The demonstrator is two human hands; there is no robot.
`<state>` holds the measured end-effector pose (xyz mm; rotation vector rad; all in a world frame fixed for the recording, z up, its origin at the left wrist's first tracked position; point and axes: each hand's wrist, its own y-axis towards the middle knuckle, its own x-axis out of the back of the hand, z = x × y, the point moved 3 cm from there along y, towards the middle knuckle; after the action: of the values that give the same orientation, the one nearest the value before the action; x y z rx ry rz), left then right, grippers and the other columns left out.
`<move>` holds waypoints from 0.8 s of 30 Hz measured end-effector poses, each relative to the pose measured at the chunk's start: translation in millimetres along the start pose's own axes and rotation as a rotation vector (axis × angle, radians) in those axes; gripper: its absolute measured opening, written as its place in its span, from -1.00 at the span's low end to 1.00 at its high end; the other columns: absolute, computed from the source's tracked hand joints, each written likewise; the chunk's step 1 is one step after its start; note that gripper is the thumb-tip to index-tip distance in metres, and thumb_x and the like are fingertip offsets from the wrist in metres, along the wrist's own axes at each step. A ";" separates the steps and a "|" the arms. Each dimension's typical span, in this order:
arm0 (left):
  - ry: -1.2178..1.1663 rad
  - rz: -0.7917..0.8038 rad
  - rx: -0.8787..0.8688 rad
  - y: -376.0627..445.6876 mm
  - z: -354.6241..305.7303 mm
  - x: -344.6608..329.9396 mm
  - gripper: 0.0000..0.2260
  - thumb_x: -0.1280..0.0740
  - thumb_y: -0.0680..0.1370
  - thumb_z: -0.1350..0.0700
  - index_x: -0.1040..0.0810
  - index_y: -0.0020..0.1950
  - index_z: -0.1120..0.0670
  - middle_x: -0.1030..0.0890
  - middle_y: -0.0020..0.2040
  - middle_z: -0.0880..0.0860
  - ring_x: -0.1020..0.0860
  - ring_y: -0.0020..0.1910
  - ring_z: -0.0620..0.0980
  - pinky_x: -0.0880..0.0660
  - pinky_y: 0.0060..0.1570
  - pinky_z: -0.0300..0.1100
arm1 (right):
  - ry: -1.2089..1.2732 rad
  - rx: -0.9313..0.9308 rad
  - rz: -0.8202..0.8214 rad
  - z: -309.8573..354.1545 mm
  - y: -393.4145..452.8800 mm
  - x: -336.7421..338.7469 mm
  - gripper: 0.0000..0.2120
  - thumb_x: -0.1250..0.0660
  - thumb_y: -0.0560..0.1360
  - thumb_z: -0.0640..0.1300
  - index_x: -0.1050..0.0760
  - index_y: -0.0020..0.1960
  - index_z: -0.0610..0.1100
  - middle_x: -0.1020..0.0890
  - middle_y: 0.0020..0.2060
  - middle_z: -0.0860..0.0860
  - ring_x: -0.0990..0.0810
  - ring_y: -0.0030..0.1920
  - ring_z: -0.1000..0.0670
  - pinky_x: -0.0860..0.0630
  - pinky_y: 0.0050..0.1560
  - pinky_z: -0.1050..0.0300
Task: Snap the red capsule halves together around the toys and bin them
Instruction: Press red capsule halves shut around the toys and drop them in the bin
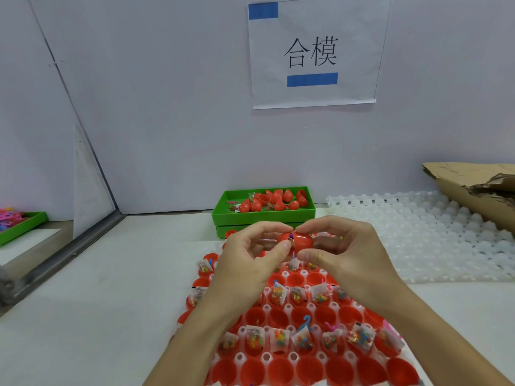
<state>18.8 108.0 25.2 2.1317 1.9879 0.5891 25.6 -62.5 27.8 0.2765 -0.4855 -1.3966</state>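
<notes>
I see a white table (92, 316) against a pale wall with a paper sign (313, 51). Right side: an empty white holder tray (418, 235) and torn cardboard (479, 190). Near me, the loaded holder tray (292, 358) carries rows of red capsule halves (278, 369), some with bagged toys (278, 337) in them. Green bin (263, 215) sits at the back against the wall, closed red capsules (274, 203) piled inside. Both hands are raised between bin and loaded tray. My left hand (250, 257) and right hand (342, 252) each pinch one end of a red capsule (295, 240), thumbs below, forefingers curled over the top. Seam not fully closed; something dark shows in the gap.
</notes>
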 end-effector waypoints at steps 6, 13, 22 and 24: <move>0.042 -0.068 -0.043 -1.2 -0.6 -3.0 -0.85 -0.45 0.52 0.22 -0.68 -0.06 -0.05 -0.69 -0.16 -0.02 -0.68 -0.14 -0.04 -0.64 -0.06 -0.12 | 0.029 0.001 0.037 0.2 -1.7 -2.3 -0.67 -0.54 0.37 -0.36 -0.67 -0.02 0.03 -0.75 -0.19 0.00 -0.75 -0.14 -0.02 -0.67 -0.02 0.09; 0.137 -0.137 -0.199 -6.1 -10.8 -7.7 -0.80 -0.42 0.51 0.30 -0.63 -0.10 -0.02 -0.66 -0.20 -0.11 -0.65 -0.21 -0.19 -0.53 -0.26 -0.43 | 0.030 0.006 -0.008 -0.7 -0.9 -1.5 -0.70 -0.57 0.34 -0.31 -0.68 -0.02 0.01 -0.75 -0.19 0.03 -0.74 -0.16 0.00 -0.66 -0.07 0.17; 0.240 -0.095 -0.319 -8.8 -13.7 -6.9 -0.87 -0.43 0.52 0.23 -0.68 0.00 0.02 -0.68 -0.15 -0.13 -0.68 -0.13 -0.15 -0.61 -0.20 -0.34 | 0.003 -0.002 -0.085 -3.1 1.0 1.4 -0.74 -0.58 0.34 -0.27 -0.69 -0.03 -0.03 -0.74 -0.17 0.06 -0.74 -0.18 0.03 -0.67 -0.10 0.15; 0.275 -0.078 -0.363 -9.2 -15.2 -6.6 -0.84 -0.41 0.51 0.21 -0.67 0.01 -0.02 -0.67 -0.12 -0.18 -0.67 -0.10 -0.18 -0.60 -0.18 -0.37 | 0.003 -0.008 -0.089 -3.8 1.1 2.3 -0.74 -0.58 0.34 -0.27 -0.69 -0.03 -0.03 -0.74 -0.16 0.06 -0.74 -0.17 0.03 -0.67 -0.11 0.15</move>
<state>4.2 100.3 34.3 1.8267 1.8973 1.1819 28.6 -64.9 25.4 0.2963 -0.4697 -1.4841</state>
